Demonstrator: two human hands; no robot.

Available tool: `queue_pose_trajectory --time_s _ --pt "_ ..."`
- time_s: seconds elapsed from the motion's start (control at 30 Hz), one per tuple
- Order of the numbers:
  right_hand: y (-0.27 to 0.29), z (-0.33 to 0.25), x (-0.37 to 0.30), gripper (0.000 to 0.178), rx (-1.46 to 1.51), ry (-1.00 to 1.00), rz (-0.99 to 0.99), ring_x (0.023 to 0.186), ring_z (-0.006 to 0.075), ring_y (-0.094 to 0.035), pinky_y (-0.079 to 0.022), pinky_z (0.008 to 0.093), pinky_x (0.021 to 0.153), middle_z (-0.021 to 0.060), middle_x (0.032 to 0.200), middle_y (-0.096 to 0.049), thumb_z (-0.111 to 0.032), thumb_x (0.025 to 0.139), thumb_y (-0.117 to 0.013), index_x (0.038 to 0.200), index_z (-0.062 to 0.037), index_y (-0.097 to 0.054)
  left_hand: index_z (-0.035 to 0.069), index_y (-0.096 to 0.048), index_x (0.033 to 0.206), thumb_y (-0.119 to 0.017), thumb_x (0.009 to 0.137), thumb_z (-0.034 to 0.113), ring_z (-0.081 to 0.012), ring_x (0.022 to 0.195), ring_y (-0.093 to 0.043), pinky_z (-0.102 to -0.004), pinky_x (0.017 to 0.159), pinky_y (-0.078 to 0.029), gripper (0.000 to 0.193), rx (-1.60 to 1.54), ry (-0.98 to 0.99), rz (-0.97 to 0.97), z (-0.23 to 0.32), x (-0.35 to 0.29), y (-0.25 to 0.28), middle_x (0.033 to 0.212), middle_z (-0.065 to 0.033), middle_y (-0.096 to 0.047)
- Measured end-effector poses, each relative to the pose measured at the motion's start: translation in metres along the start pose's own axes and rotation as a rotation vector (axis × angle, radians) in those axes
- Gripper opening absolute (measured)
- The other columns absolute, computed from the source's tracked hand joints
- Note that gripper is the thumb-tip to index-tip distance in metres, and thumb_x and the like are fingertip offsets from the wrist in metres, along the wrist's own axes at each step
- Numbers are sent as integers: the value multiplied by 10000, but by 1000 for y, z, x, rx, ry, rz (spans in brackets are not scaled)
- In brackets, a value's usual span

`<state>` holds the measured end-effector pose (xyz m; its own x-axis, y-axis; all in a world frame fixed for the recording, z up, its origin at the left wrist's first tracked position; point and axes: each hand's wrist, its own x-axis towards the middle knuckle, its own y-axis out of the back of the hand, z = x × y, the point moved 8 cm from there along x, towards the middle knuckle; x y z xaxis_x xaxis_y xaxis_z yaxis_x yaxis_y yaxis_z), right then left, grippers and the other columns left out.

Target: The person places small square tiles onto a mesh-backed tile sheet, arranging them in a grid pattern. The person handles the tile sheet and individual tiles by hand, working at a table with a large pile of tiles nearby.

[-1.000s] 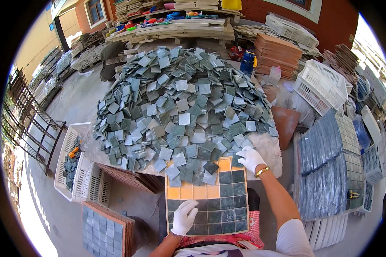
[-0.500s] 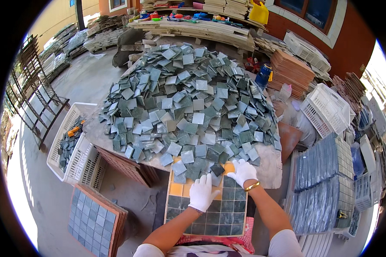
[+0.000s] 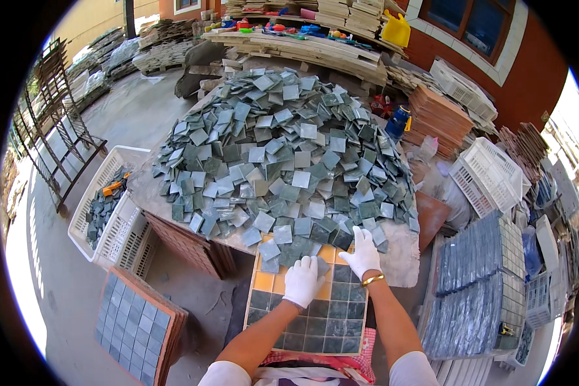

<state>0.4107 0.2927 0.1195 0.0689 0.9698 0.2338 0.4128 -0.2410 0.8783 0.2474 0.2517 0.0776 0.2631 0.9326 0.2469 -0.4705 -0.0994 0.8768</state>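
A yellow-orange gridded board (image 3: 264,281) rests at the front edge of the table, on my lap side. Square dark green stone tiles (image 3: 316,326) fill its lower rows and part of its right side. My gloved left hand (image 3: 303,282) is over the board's middle, fingers closed on a grey tile (image 3: 323,266) that shows beside the fingertips. My gloved right hand (image 3: 363,255), with a gold bangle at the wrist, reaches over the board's upper right corner. Its thumb and fingers are apart, beside a dark tile (image 3: 343,240) at the pile's near edge.
A large heap of loose tiles (image 3: 283,154) covers the table (image 3: 402,257). Left are a white crate (image 3: 119,244) of tiles and a stack of tiled boards (image 3: 132,321). Stacked tile sheets (image 3: 473,283) and white crates (image 3: 489,177) stand right. A blue flask (image 3: 397,122) stands behind the heap.
My right hand has moved slightly up, its fingers now stretched toward the pile. My left hand has shifted slightly right and down. The dark tile on the board's upper part no longer shows there.
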Motion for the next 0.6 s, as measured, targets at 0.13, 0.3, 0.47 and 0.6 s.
queue_pose_trajectory --time_s 0.13,0.3,0.47,0.6 --pt "-37 -17 -22 512 148 181 -413 991 328 -592 -490 397 853 171 1165 -551 -258 759 -713 1190 -56 -526 80 -560 1144 -589 784 82 -333 914 -570 -425 786 -487 361 -335 -164 101 -14 -9 7 1043 -112 -587" --pt "-59 -4 -36 317 324 39 -301 751 318 -611 -496 403 706 141 895 -629 -167 792 -599 1100 -96 -583 88 -599 1075 -586 785 61 -303 871 -577 -407 770 -488 292 -397 -240 142 -29 -12 41 998 -92 -598" --pt "-37 -42 -65 208 88 169 -416 818 320 -619 -503 441 717 131 915 -628 -178 799 -571 999 -130 -607 127 -576 1133 -650 739 87 -277 865 -573 -373 738 -498 402 -107 -296 6 -23 -3 41 1040 -71 -549" --pt "-35 -36 -90 233 57 134 -731 927 311 -613 -487 447 801 133 958 -622 -235 823 -580 1023 -119 -610 169 -571 1160 -674 718 151 -254 864 -574 -360 690 -514 455 88 -329 -135 -19 8 18 1031 -71 -493"
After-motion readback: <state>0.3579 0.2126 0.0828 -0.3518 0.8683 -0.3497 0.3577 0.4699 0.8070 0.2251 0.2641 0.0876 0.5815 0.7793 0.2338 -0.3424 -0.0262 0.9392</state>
